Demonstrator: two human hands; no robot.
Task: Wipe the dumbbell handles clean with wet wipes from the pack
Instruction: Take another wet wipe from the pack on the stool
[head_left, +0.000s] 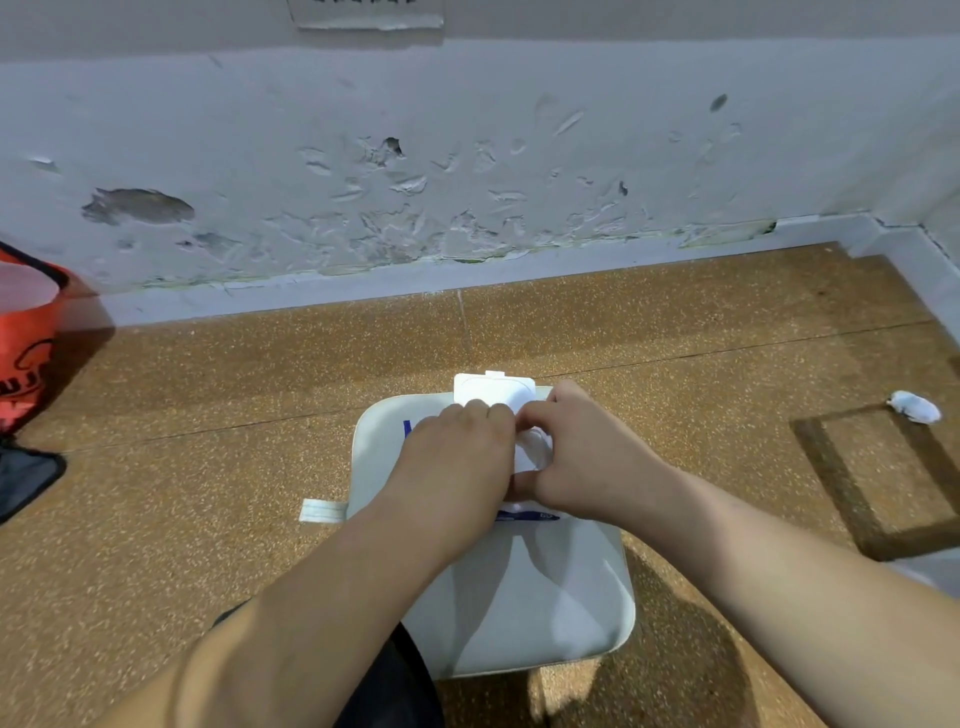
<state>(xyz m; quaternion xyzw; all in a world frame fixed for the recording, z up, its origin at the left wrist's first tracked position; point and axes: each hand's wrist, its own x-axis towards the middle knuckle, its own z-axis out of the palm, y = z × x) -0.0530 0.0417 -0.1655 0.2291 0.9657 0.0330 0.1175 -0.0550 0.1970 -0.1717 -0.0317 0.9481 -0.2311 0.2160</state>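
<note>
Looking down from the head camera, the left hand (457, 452) lay on top of the pack of wet wipes (530, 515). Its fingers were bent down at the pack's opening and their tips were hidden, so I could not tell whether they pinched anything or only pressed. The right hand (582, 457) was just beside it, the two touching, with thumb and fingers curled and pinching a white wipe (532, 452) at the opening. The pack's lid (493, 388) stood flipped back on the far side. The pack rested on the far half of a white padded seat (545, 623), which stood on a speckled brown floor (208, 415). A crumpled wipe (914, 407) lay on the floor well to the right. An orange bag (26, 338) sat at the left edge, against a wall with peeling paint (467, 156).
</note>
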